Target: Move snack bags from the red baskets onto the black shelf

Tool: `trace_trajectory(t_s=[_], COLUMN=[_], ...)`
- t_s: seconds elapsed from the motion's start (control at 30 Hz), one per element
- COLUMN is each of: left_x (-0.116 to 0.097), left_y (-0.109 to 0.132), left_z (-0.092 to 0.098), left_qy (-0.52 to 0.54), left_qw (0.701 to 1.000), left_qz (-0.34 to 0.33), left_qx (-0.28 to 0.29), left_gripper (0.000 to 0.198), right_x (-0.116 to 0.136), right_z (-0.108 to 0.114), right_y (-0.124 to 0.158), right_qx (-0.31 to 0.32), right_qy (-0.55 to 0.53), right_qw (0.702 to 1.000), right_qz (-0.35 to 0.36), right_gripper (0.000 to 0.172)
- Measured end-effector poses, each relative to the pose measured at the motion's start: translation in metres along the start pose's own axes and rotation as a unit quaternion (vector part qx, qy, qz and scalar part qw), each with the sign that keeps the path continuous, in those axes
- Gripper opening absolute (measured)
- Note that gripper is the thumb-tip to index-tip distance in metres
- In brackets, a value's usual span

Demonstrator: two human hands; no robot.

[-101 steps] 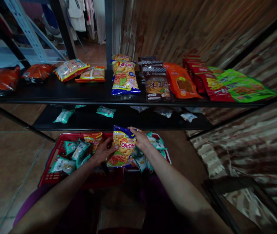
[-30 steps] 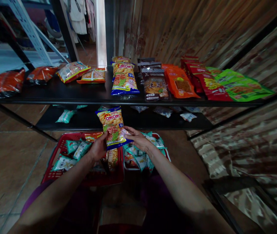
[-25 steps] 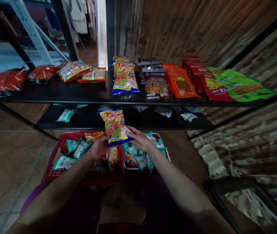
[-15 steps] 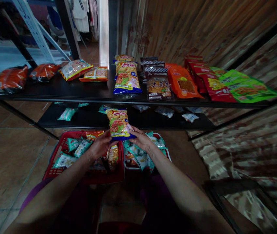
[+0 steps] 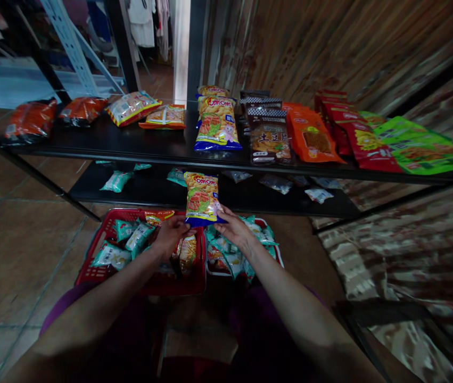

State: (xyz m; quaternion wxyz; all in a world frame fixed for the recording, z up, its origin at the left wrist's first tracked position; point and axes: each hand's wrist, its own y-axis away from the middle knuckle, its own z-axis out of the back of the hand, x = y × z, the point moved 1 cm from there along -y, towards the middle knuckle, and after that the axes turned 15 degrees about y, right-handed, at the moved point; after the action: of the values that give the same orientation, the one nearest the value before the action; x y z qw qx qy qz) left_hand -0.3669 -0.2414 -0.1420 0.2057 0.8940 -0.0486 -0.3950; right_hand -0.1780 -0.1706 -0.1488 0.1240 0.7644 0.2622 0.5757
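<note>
A yellow and blue snack bag (image 5: 201, 198) is held upright above two baskets, in front of the lower shelf. My left hand (image 5: 170, 235) is closed on its lower left corner. My right hand (image 5: 232, 227) grips its lower right side, thumb on the front. Below my left hand stands a red basket (image 5: 84, 272) with green packets (image 5: 110, 255) and orange-yellow packets (image 5: 188, 252) in it. A second basket (image 5: 280, 258) with a white rim, full of green packets, is under my right hand. Matching yellow and blue bags (image 5: 216, 125) stand on the upper shelf.
On the black upper shelf (image 5: 102, 149) lie orange bags (image 5: 30, 122) at left; brown potato-chip bags (image 5: 270, 138), orange bags (image 5: 314, 135), red bags (image 5: 370, 143) and green bags (image 5: 426, 146) are at right. Small packets lie on the lower shelf (image 5: 150, 194). A curtain (image 5: 310, 48) hangs behind.
The view has shifted slightly, so the shelf scene sits further right. Both hands still hold the snack bag, and my left hand appears to have slid toward its bottom corner.
</note>
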Motion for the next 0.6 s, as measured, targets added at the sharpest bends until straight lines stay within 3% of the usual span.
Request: trace_trajectory(t_s=[0.13,0.33,0.47,0.6], left_x=[-0.002,0.0,-0.004,-0.018], left_y=[0.009,0.02,0.022,0.021], left_z=[-0.008,-0.012,-0.007,0.0], left_qy=[-0.067,-0.167,-0.192,-0.164], left_qw=[0.994,0.971,0.964,0.975], left_qz=[-0.072,-0.146,-0.138,-0.075], left_qx=[0.041,0.09,0.125,0.129], left_gripper=[0.027,0.031,0.032,0.037], right_x=[-0.007,-0.015,-0.011,-0.007], right_z=[0.0,0.001,0.0,0.001], right_y=[-0.006,-0.012,-0.011,-0.009], right_qx=[-0.008,0.024,0.061,0.079], right_qy=[-0.038,-0.101,-0.089,-0.057], right_qw=[0.999,0.994,0.994,0.995], right_qz=[-0.025,-0.016,-0.006,0.011], right_gripper=[0.02,0.019,0.021,0.02])
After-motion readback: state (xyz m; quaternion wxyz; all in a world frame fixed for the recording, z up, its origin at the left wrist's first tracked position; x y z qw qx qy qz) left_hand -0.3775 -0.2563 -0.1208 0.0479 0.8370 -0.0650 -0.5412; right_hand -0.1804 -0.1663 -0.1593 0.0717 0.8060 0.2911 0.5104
